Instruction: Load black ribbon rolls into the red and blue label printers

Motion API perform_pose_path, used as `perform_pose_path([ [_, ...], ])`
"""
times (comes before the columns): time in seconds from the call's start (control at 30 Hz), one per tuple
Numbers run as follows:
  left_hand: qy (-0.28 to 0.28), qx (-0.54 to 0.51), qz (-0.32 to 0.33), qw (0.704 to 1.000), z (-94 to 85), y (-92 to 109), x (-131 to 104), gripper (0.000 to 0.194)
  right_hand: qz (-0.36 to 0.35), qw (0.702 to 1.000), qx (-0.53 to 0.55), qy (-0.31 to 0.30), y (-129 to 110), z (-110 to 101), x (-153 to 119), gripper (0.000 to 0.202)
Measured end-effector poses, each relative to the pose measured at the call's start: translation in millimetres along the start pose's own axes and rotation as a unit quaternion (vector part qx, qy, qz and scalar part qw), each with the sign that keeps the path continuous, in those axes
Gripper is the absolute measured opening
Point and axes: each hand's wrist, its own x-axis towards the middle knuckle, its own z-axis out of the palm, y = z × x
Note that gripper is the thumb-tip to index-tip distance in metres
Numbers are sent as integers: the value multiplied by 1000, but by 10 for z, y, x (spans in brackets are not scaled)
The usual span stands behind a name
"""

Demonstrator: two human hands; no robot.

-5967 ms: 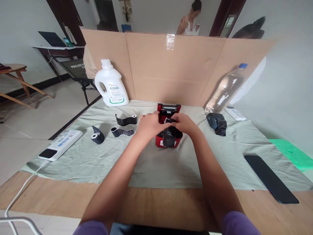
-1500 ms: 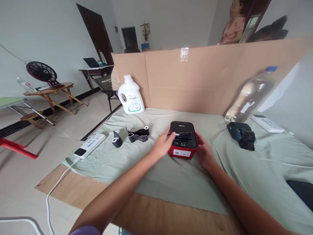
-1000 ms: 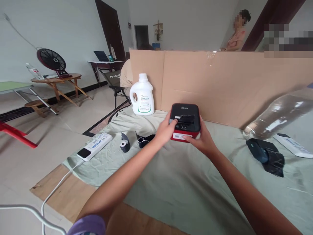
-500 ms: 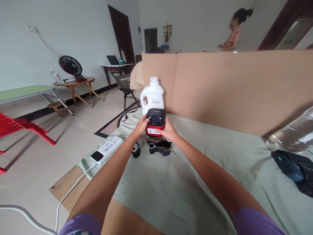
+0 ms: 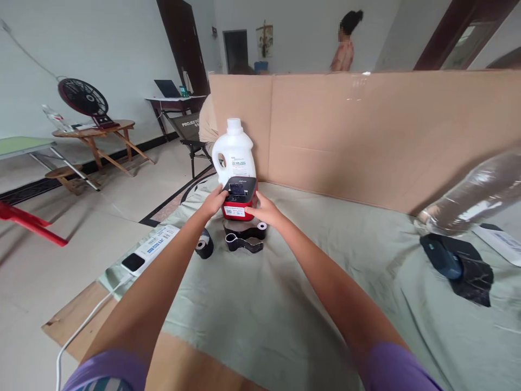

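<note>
A small black-and-red device (image 5: 240, 196) with a white label stands in front of a white jug (image 5: 234, 149). My left hand (image 5: 214, 201) grips its left side, thumb near the top edge. Beside its right side is my right hand (image 5: 264, 210), thumb and fingers apart, the thumb near the label. Just in front of the device lie black ribbon strips with white rolls (image 5: 244, 243). A black roll (image 5: 204, 244) sits to the left, close to my left forearm.
A white power strip (image 5: 150, 250) with a cable lies at the cloth's left edge. Cardboard (image 5: 345, 136) stands behind. On the right are a dark blue-black object (image 5: 448, 260) and a plastic-wrapped bundle (image 5: 468, 190). Beyond the cardboard a person (image 5: 344, 51) is visible.
The view has turned right, so things appear further left. My right hand has loosened from the device, its fingers now spread. The person behind has turned and shifted left in view.
</note>
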Motion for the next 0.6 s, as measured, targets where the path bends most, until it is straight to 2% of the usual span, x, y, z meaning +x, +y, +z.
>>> perform_pose_path([
  [0.07,100,113,36,988,-13,229,-295,70,34,999,-36,5,82,-247,-366,73],
  [0.1,130,146,80,977,24,338,-499,70,39,997,-64,21,160,-418,-599,72],
  [0.17,113,163,187,962,212,498,-981,62,42,988,-134,60,370,-856,-1138,61],
  [0.2,68,175,232,955,361,539,-1238,56,41,979,-176,92,482,-1113,-1430,54],
  [0.23,-3,193,274,942,538,554,-1490,49,41,966,-222,130,585,-1388,-1729,48],
  [0.27,-99,215,321,917,736,548,-1728,44,45,946,-268,178,670,-1669,-2028,41],
  [0.33,-266,253,383,848,1148,503,-2134,46,69,887,-352,291,775,-2215,-2589,32],
  [0.4,-376,269,422,779,1510,462,-2424,51,117,810,-409,404,819,-2683,-3046,32],
  [0.47,-433,274,443,736,1751,451,-2600,55,195,745,-426,475,857,-3036,-3346,38],
  [0.5,-448,276,447,723,1817,455,-2654,56,240,728,-419,487,888,-3169,-3432,42],
  [0.53,-457,279,447,716,1849,463,-2694,57,288,721,-403,484,929,-3275,-3478,47],
  [0.6,-464,286,442,712,1836,483,-2756,59,375,732,-359,442,1033,-3420,-3470,60],
])
